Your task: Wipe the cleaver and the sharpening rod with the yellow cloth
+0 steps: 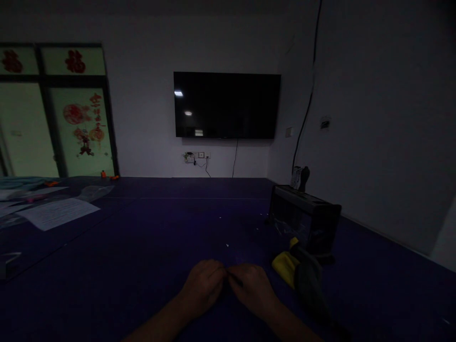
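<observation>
Close together above the dark blue tabletop (pixel 160 247) are my left hand (pixel 204 285) and my right hand (pixel 252 289), knuckles up and fingertips nearly meeting. The fingers of both are curled inward and pressed together. A small dark shape shows at the fingertips, too dim to name. Just right of my right hand lies a crumpled yellow and dark grey cloth item (pixel 285 268), perhaps a glove. Tiny white scraps (pixel 227 245) dot the surface beyond my hands.
A black-framed box (pixel 302 216) with clear sides stands at the right, a dark object (pixel 300 178) on top. Paper sheets (pixel 59 213) and plastic lie at the left; small orange items (pixel 103 174) sit at the far edge. A television (pixel 228 105) hangs on the wall.
</observation>
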Motion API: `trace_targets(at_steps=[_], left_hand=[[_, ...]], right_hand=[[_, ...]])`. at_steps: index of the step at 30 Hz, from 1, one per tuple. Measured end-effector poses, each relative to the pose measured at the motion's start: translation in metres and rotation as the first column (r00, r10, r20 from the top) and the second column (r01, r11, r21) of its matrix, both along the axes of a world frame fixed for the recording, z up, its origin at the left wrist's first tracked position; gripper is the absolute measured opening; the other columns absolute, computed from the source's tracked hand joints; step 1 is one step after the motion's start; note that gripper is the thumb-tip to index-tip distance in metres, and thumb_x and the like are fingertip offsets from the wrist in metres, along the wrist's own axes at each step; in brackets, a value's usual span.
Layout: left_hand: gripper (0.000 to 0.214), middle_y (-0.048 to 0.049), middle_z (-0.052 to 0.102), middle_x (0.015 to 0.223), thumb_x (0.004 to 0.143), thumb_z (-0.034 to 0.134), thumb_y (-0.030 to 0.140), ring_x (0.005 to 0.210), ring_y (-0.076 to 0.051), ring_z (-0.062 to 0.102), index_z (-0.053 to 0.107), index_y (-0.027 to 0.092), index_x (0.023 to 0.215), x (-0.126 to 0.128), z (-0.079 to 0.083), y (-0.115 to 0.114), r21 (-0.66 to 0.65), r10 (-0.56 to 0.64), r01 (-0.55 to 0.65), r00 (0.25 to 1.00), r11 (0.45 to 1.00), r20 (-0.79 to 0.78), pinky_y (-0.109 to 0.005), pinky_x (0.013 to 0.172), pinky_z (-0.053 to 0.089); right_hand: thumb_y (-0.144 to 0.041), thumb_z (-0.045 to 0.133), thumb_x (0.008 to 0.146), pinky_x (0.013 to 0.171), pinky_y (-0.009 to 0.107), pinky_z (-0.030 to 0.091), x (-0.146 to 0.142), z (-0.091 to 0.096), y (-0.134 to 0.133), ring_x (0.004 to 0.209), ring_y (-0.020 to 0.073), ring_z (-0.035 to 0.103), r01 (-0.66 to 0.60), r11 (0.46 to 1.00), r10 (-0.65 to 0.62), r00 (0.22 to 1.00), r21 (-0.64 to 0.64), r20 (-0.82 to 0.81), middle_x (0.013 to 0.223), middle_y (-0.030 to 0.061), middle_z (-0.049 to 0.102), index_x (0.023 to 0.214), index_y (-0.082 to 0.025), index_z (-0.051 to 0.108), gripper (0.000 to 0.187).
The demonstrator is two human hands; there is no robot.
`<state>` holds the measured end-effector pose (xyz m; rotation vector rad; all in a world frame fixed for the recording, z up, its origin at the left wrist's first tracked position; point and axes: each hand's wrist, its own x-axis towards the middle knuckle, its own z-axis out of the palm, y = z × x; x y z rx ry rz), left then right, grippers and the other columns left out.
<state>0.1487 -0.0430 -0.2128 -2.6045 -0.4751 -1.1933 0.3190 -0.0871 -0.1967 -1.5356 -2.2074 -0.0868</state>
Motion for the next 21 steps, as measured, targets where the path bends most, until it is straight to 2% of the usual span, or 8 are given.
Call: trace_targets(at_steps=[6,14,21], left_hand=[[0.02,-0.0044,0.062,0.079,0.09,0.036,0.016,0.071,-0.014,0.058,0.055,0.018,0.086,-0.0009,0.0011,-0.001,-0.028,0.003,-0.004,1.0,1.0,-0.024,-0.026,0.065,0.046],[0.021,-0.0038,0.06,0.074,0.09,0.036,0.016,0.068,-0.014,0.056,0.055,0.018,0.082,-0.0013,-0.0019,0.0013,0.008,0.016,-0.016,1.0,1.0,0.0,-0.025,0.063,0.046],[0.023,-0.0044,0.061,0.076,0.09,0.035,0.016,0.071,-0.014,0.059,0.058,0.019,0.091,-0.0013,0.0007,0.0016,0.016,-0.018,0.018,1.0,1.0,0.013,-0.025,0.065,0.048]], right_hand=[[-0.019,0.043,0.085,0.064,0.023,0.037,-0.0011,-0.0008,-0.0014,0.076,0.0155,0.065,0.0,1.0,0.0,1.0,0.004,0.005,0.081,0.0003,0.072,0.08,-0.023,0.066,0.024],[-0.018,0.041,0.087,0.061,0.022,0.037,-0.001,0.0017,-0.0016,0.072,0.0142,0.065,-0.022,1.0,0.022,1.0,0.019,-0.014,0.079,0.0001,0.072,0.08,-0.023,0.066,0.026],[-0.019,0.042,0.087,0.061,0.022,0.036,-0.0001,-0.0024,-0.0017,0.072,0.0143,0.065,-0.001,1.0,0.001,1.0,0.031,0.01,0.078,0.0003,0.071,0.077,-0.022,0.065,0.025]])
